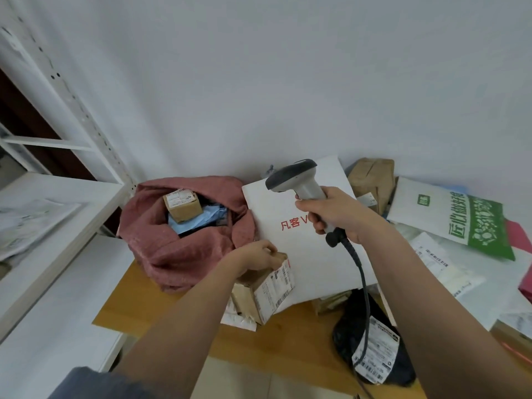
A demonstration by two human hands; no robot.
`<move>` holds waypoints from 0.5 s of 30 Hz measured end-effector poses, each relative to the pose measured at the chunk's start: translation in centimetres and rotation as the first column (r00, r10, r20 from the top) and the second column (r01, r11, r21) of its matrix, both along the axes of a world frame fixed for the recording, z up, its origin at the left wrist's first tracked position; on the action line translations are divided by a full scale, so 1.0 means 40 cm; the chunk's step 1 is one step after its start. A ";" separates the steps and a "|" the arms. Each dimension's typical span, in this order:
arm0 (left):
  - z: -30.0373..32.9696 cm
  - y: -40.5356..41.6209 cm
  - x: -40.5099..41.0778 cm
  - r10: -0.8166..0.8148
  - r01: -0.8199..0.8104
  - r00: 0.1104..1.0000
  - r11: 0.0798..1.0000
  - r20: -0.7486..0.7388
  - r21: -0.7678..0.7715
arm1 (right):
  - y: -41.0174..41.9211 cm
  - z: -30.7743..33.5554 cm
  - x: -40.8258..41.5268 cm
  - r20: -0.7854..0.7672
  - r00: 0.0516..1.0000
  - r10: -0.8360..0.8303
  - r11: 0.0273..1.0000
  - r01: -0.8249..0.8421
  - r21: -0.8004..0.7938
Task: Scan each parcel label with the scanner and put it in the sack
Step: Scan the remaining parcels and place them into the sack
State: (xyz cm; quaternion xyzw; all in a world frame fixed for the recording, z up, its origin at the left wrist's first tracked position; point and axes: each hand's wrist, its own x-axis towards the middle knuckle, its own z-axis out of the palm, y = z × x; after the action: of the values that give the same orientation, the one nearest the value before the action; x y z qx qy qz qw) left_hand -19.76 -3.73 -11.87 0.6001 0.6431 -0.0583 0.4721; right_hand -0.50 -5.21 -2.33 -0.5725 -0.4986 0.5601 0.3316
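My right hand (336, 213) grips the handle of a grey corded scanner (296, 177), held above a large white flat parcel (302, 254) with red lettering. My left hand (257, 256) grips the top of a small cardboard box (263, 292) whose white label faces right, at the white parcel's lower left corner. The pink sack (187, 249) stands open to the left on the wooden table (138, 300). Inside the sack lie a small brown box (182, 204) and a blue packet (201, 218).
A black bagged parcel (371, 347) with a white label lies near the front, under the scanner cable. Brown, white and green-printed parcels (454, 217) pile up at the right. A white shelf rack (51, 203) stands at the left, a white wall behind.
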 end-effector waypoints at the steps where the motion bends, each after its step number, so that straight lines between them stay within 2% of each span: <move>1: -0.002 0.001 -0.002 0.029 -0.029 0.999 1.000 0.022 -0.011 | 0.002 -0.002 0.002 0.006 1.000 -0.003 1.000 0.003 0.000; 5: 0.004 0.010 -0.017 0.144 -0.137 0.982 0.988 0.120 -0.066 | 0.007 -0.006 0.010 0.000 1.000 -0.014 1.000 0.014 -0.002; 9: 0.036 0.034 -0.034 0.256 -0.259 0.929 0.966 0.267 -0.026 | 0.010 -0.001 0.009 -0.008 1.000 -0.029 1.000 0.029 0.003; 12: 0.061 0.051 -0.045 0.360 -0.397 0.829 0.918 0.428 -0.002 | 0.011 0.010 0.003 -0.023 0.999 -0.025 1.000 0.025 0.005; 15: 0.075 0.065 -0.056 0.458 -0.551 0.691 0.834 0.559 -0.003 | 0.011 0.022 -0.003 -0.012 1.000 -0.015 1.000 0.015 0.000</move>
State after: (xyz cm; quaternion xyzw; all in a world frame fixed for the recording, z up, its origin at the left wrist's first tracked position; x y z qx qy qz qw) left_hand -21.99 -1.12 -8.85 0.4279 0.6270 0.2980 0.5788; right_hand -0.63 -4.76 -1.44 -0.5729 -0.4923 0.5611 0.3385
